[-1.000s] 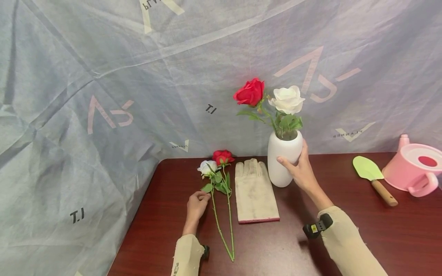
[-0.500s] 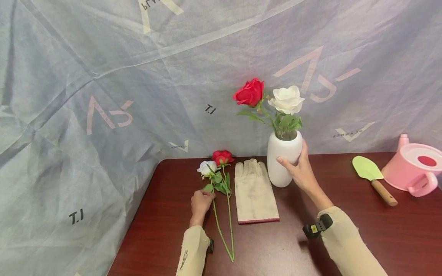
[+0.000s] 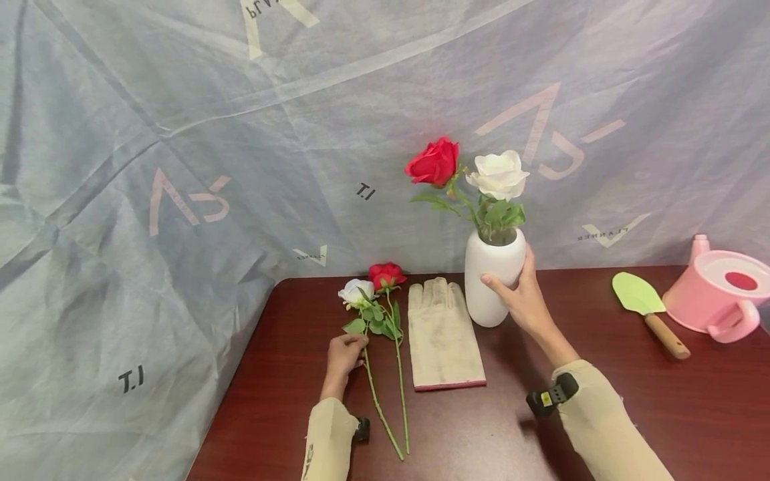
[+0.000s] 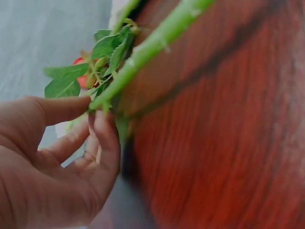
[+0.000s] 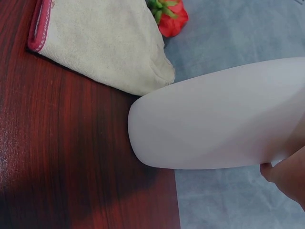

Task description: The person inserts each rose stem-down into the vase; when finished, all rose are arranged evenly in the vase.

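My left hand [image 3: 345, 357] pinches the green stem [image 4: 157, 47] of a white rose [image 3: 356, 292] between thumb and fingertips, just below its leaves. Beside it on the table lies a red rose [image 3: 387, 276], its stem running toward the near edge. My right hand [image 3: 525, 297] grips the side of a white vase [image 3: 492, 274], thumb across the front; most of its fingers are hidden behind. A second red rose [image 3: 434, 162] and a second white rose [image 3: 499, 175] stand in the vase. The right wrist view shows the vase's lower body [image 5: 205, 124] upright on the table.
A cream work glove [image 3: 445, 341] with a red hem lies between the loose roses and the vase. Farther right are a green trowel [image 3: 637, 294] with a wooden handle and a pink watering can [image 3: 716, 294]. A grey cloth [image 3: 271, 167] hangs behind the table [image 3: 277, 374].
My left hand went right to the white rose's stem, then shifted back left holding it. That rose's head and leaves have moved slightly left, apart from the red one. The right hand stays on the vase.
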Action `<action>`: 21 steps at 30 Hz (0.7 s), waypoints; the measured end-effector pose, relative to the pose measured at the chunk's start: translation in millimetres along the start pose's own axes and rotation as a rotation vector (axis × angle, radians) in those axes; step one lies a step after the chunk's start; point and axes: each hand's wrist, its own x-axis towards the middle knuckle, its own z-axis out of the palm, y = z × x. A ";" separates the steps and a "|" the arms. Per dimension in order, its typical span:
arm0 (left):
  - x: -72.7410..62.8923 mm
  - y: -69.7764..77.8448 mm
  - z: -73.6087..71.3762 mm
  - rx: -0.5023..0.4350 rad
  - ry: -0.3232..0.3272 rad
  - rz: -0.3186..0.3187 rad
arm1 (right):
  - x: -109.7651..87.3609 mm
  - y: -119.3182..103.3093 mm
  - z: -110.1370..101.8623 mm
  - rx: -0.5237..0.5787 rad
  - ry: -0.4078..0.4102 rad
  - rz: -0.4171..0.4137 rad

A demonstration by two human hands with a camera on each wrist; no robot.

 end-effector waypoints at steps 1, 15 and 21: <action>-0.3 -0.7 -2.2 -0.046 -0.015 -0.014 | 0.1 0.3 0.0 0.002 0.001 -0.002; -10.6 8.1 -23.8 -0.621 -0.038 -0.038 | 0.4 1.5 0.1 0.001 0.001 -0.020; -20.3 31.3 -25.3 -0.936 -0.019 -0.009 | -0.2 0.1 -0.2 0.001 0.000 -0.007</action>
